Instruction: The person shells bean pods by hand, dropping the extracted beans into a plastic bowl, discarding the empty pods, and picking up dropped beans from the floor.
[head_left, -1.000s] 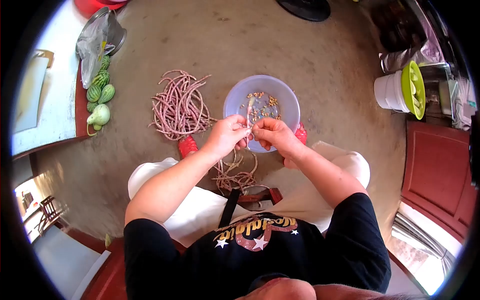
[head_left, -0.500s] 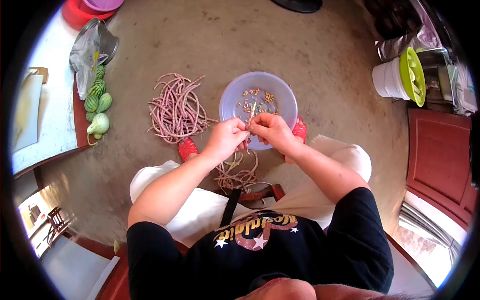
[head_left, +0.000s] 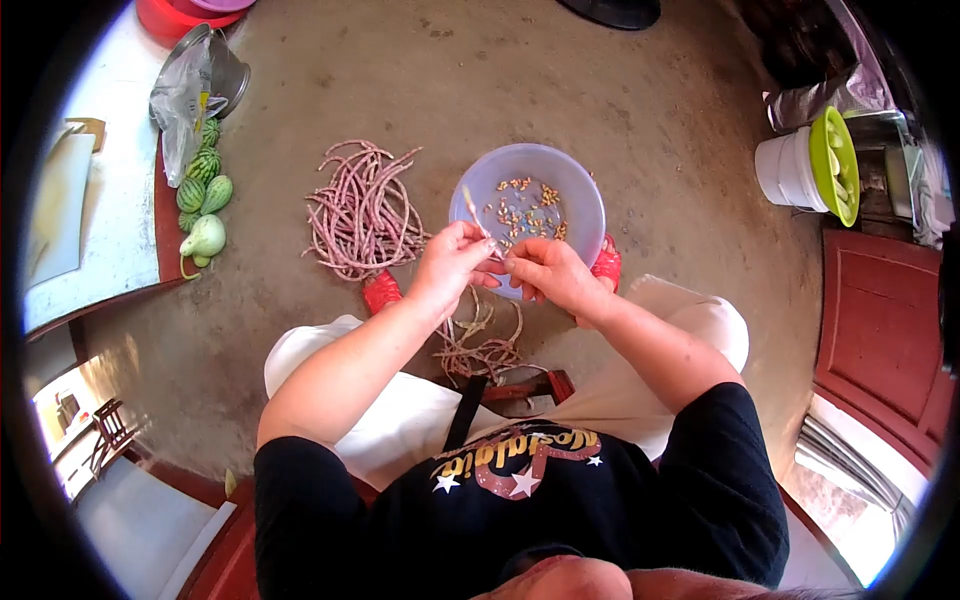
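Observation:
A pinkish long bean pod [head_left: 473,210] is pinched in my left hand [head_left: 455,265], its pale tip pointing up and away over the bowl's near-left side. My right hand [head_left: 556,270] meets it with closed fingertips at the pod's lower end. Under and beyond my hands stands a pale purple plastic bowl [head_left: 585,185] with loose shelled beans [head_left: 532,208] scattered on its bottom. To the left, a heap of long purple-pink bean pods [head_left: 365,215] lies on the floor. Between my feet are limp opened pods [head_left: 480,350].
Small striped watermelons [head_left: 204,165] and a pale green gourd [head_left: 205,236] line the left table's edge, near a metal pot [head_left: 230,80]. At right stands a white bucket [head_left: 785,170] with a green basin [head_left: 838,165]. Red shoes [head_left: 381,290] flank the bowl.
The pod has swung from upright to a leftward tilt. My right hand has turned slightly, its fingers lower on the pod. The whole view has shifted a little.

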